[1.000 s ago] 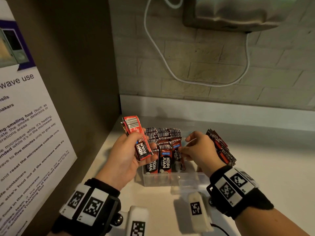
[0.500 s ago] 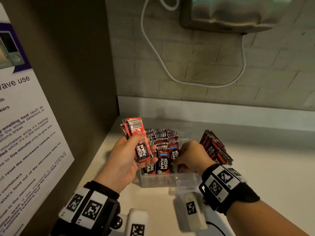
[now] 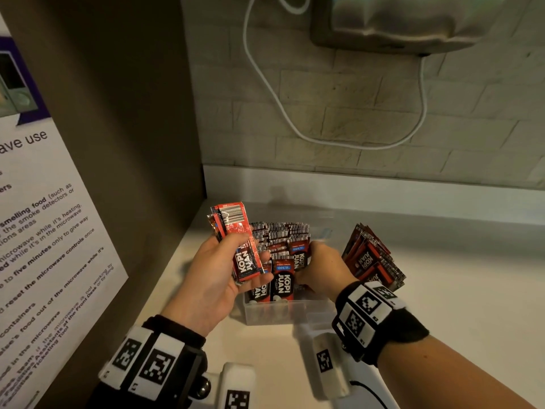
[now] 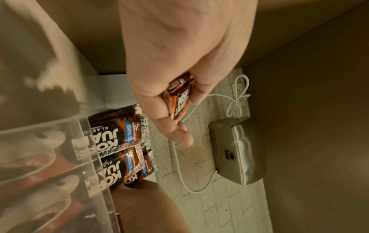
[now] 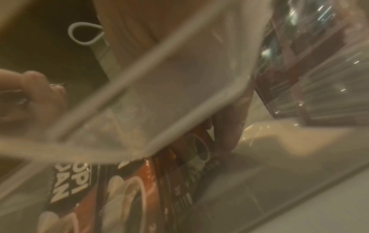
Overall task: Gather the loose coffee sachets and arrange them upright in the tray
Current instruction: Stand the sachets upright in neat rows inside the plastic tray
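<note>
Since a second ago the right hand [image 3: 320,268] has dropped from above the rows into the tray [image 3: 283,314], near right corner. Counter [image 3: 457,290]: pale. Tray: clear plastic, part-filled with upright sachets [image 3: 284,278]. Loose stack [image 3: 373,256]: leaning just right of the tray. Left hand [image 3: 219,276]: curled round a held bundle [image 3: 239,240], near left. Right hand: fingers hidden among the packets, grip cannot be told. Sachets look light, thin, slippery foil; best pinched by the flat faces near the top edge
</note>
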Available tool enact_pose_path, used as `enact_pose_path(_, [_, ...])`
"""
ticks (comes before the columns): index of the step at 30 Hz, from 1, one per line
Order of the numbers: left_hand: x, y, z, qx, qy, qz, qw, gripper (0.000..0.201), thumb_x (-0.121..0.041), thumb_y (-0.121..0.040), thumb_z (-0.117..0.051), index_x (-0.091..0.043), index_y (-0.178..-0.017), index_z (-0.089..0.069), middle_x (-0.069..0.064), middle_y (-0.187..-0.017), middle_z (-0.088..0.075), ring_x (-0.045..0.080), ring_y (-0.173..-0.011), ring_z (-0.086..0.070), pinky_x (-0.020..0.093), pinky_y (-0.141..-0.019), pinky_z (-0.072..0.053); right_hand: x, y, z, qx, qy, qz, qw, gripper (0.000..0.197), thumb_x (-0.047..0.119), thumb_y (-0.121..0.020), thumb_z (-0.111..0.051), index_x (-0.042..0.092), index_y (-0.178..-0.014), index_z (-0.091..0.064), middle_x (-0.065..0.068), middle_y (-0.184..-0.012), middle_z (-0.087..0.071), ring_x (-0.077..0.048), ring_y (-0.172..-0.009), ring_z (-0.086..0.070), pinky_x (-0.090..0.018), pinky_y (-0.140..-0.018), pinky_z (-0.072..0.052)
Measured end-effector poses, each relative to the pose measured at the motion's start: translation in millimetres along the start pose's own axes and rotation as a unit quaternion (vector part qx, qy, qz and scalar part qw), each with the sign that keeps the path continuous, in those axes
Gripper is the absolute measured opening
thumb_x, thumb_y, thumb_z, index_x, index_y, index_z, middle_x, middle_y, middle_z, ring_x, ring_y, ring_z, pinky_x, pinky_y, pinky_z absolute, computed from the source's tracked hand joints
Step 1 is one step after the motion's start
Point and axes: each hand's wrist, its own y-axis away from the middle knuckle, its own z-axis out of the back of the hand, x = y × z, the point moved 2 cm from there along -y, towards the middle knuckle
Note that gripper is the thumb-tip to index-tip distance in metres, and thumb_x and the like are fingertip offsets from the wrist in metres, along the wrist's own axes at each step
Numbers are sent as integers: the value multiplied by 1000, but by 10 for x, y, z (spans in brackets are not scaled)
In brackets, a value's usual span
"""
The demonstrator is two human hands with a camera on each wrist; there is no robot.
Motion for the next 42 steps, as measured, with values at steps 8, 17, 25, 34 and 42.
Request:
enact_pose_path(8, [0, -15, 11, -1, 2, -2, 1000, 8, -13, -97, -51, -18, -100, -58, 11, -96, -67, 22, -74, -67, 35, -51, -57, 8, -58, -19, -7, 44, 18, 999, 19, 17, -81, -70, 16, -100, -64, -3, -101, -68, -14, -76, -53, -23, -68, -40])
enact_pose_path(17, [-2, -16, 29, 2, -2, 0, 1000, 10, -13, -96, -52, -17, -102, -59, 9, -91, -69, 22, -74, -68, 36, -52, -57, -40, -53, -5, -7, -9, -4, 1000, 29, 15, -75, -75, 14, -102, -66, -4, -100, -70, -18, -87, -63, -25, -71, -45])
enact_pose_path(25, [4, -18, 27, 5, 9, 17, 1000, 15, -8, -96, -48, -15, -106, -57, 11, -92, -66, 22, -74, -68, 35, -49, -56, -26, 0, 59, -8, -21, -33, 999, 44, 16, -73, -77, 10, -111, -55, -7, -98, -66, -25, -86, -67, -39, -77, -58])
enact_pose_path(34, [17, -17, 2, 23, -3, 17, 1000, 15, -6, -96, -49, -12, -106, -58, 9, -81, -71, 20, -68, -70, 36, -50, -57, 12, 53, 119, -12, 4, -17, 1000, 59, 20, -67, -82, 13, -119, -53, -5, -116, -64, -21, -101, -62, -28, -78, -49])
enact_pose_path(42, [45, -8, 23, 70, -81, 2, 994, 21, -13, -86, -65, -11, -107, -66, 13, -91, -73, 21, -74, -71, 28, -45, -53, 232, 312, 452, -121, -248, 45, 960, 18, 13, -85, -67, 15, -101, -60, -7, -93, -68, -14, -65, -61, -20, -52, -47])
